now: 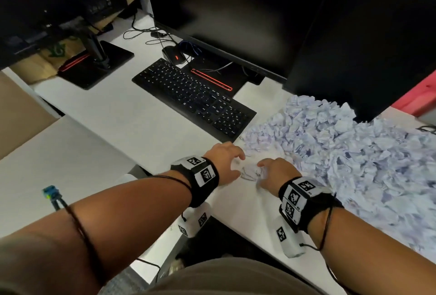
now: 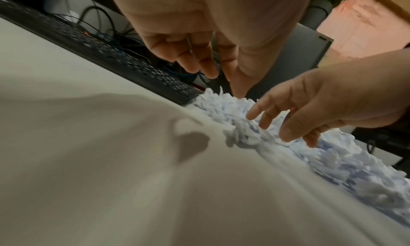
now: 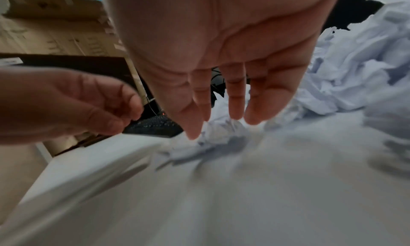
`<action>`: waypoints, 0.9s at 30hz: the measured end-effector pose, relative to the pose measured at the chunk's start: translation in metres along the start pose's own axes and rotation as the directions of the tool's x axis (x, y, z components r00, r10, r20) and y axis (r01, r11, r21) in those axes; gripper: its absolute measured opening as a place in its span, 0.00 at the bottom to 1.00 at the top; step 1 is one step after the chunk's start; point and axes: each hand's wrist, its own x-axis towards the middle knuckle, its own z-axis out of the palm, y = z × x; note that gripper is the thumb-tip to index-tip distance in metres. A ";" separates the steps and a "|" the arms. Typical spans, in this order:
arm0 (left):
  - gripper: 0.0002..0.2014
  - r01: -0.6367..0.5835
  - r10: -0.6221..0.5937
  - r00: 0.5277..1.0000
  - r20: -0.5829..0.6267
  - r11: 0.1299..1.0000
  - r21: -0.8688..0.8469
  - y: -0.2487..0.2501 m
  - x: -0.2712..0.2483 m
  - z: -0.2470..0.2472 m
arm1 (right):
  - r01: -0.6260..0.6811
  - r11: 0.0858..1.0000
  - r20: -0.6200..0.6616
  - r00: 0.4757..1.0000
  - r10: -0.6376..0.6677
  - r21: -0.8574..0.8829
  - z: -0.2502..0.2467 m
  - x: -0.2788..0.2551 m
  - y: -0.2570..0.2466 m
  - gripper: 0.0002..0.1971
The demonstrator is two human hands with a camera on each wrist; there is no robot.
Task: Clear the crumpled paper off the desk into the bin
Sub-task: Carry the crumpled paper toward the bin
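A big heap of crumpled white paper (image 1: 342,153) (image 2: 332,162) (image 3: 355,74) covers the right half of the white desk (image 1: 141,124). One small crumpled paper ball (image 1: 250,173) (image 2: 239,135) (image 3: 224,132) lies apart at the heap's near left edge. My left hand (image 1: 237,164) (image 2: 210,65) (image 3: 124,113) hovers just left of it, fingers loosely curled and holding nothing. My right hand (image 1: 264,169) (image 2: 277,123) (image 3: 219,116) reaches down from the right, its straight fingertips at the ball. No bin is in view.
A black keyboard (image 1: 193,98) lies just beyond my hands, with a mouse (image 1: 172,55) and cables behind it. A large dark monitor (image 1: 236,11) and a black tower (image 1: 354,46) stand at the back. A second monitor's stand (image 1: 94,58) is at left. The desk's front edge is close below my wrists.
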 end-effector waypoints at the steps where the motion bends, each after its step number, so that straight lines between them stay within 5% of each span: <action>1: 0.24 -0.012 0.012 1.000 0.020 1.000 -0.011 0.007 0.002 0.004 | 0.002 1.000 0.013 1.000 -0.003 0.003 0.004 -0.001 0.001 0.25; 5: 0.34 -0.030 0.034 0.992 0.125 0.999 -0.033 0.021 0.006 0.022 | 0.100 0.995 -0.022 0.995 -0.099 0.024 0.015 -0.007 0.000 0.21; 10: 0.19 0.019 -0.025 0.983 0.181 0.999 0.034 0.019 0.012 0.031 | 0.141 0.979 -0.062 0.989 -0.133 0.147 0.006 -0.009 0.001 0.17; 16: 0.15 0.172 -0.169 0.984 0.057 0.984 -0.043 0.003 0.016 0.015 | -0.017 0.998 -0.180 0.984 0.005 -0.068 -0.023 0.000 0.019 0.23; 19: 0.14 0.188 -0.186 0.982 0.027 0.978 -0.092 0.003 0.021 0.003 | -0.120 0.986 -0.102 0.989 0.109 -0.116 -0.030 0.006 0.029 0.26; 23: 0.12 0.182 -0.184 0.983 -0.005 0.974 -0.137 0.005 0.028 0.001 | -0.062 0.987 0.054 0.996 0.071 -0.147 -0.025 0.013 0.034 0.26; 27: 0.08 0.132 -0.132 0.991 0.001 0.990 -0.049 0.010 0.035 0.002 | -0.021 0.983 -0.032 0.999 0.016 -0.184 -0.018 0.010 0.035 0.13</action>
